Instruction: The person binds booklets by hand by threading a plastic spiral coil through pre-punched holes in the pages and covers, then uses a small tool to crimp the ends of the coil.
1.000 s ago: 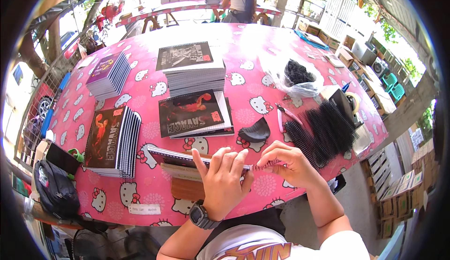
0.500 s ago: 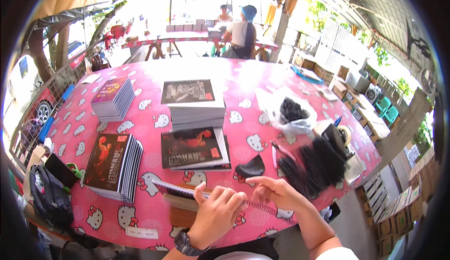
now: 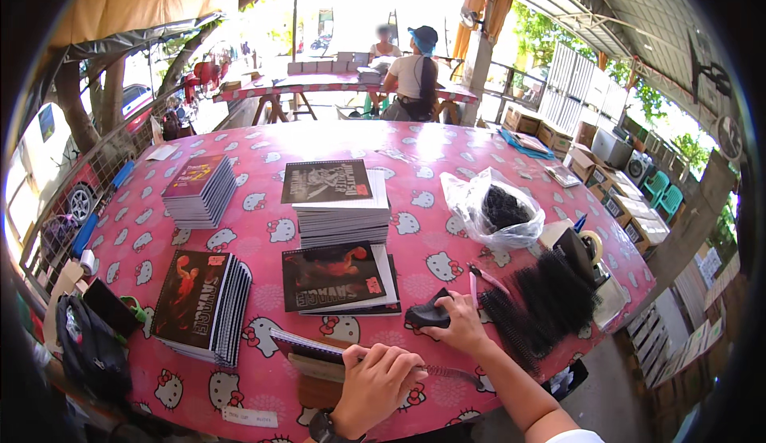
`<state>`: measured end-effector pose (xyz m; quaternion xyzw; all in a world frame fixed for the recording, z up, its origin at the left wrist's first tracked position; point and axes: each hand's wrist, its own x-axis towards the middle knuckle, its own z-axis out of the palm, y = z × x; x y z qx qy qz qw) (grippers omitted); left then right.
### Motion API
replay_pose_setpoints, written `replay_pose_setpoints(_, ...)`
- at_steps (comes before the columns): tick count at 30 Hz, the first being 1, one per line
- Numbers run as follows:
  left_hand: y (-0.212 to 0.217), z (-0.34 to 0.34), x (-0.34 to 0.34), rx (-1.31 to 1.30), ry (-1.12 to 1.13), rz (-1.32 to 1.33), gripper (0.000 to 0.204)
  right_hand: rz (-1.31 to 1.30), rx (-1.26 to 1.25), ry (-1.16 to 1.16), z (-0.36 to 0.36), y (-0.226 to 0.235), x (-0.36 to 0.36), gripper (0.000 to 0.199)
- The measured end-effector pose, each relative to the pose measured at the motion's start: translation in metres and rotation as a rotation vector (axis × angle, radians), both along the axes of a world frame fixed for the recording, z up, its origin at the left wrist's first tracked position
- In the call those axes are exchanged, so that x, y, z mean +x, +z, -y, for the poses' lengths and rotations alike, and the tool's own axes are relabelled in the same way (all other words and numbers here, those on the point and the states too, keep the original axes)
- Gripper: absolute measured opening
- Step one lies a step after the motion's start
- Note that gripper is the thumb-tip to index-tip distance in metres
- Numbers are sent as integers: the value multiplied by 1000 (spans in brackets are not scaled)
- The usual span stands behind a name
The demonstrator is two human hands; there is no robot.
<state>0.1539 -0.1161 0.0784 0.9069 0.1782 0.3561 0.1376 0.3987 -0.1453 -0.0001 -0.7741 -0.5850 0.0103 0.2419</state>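
Near the table's front edge, my left hand [image 3: 379, 383] is closed with curled fingers at the right end of a notebook [image 3: 307, 350], which stands tilted on a brown wooden block [image 3: 319, 393]. From beside those fingers a thin dark binding coil [image 3: 455, 373] sticks out to the right. My right hand [image 3: 464, 325] has its thumb and fingers closed round a black wedge-shaped piece [image 3: 427, 314] lying on the table; its material is unclear. Just beyond that hand lie pliers with pink handles [image 3: 488, 280], beside a heap of black binding coils [image 3: 550, 295].
Stacked spiral notebooks stand at the left [image 3: 195, 303], far left [image 3: 199, 190] and middle [image 3: 339, 279]. A clear plastic bag [image 3: 471, 203] holds black material. A tape roll [image 3: 590, 247] sits at the right. A dark bag [image 3: 92, 347] is at the left edge. Two people sit at a far table.
My right hand has left the coil beside my left hand and moved forward onto the black wedge-shaped piece. My left hand stays at the notebook. The view has tilted up slightly.
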Motion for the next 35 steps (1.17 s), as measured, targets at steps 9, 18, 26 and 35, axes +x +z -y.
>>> replay_pose_setpoints(9, 4, 2, 4, 8, 38, 52, 13, -1444, -191, 603, 68, -9, 2, 61)
replay_pose_setpoints(18, 1, 3, 6, -39, 75, 115, 5, -2125, 150, 167, 75, -15, -42, 52)
replay_pose_setpoints(26, 6, 10, 8, -72, 90, 56, 9, -1914, 125, 634, 52, -35, -40, 78)
replay_pose_setpoints(35, 15, 4, 0, -96, 20, 91, 9, -1952, 64, 775, 45, -25, -49, 79)
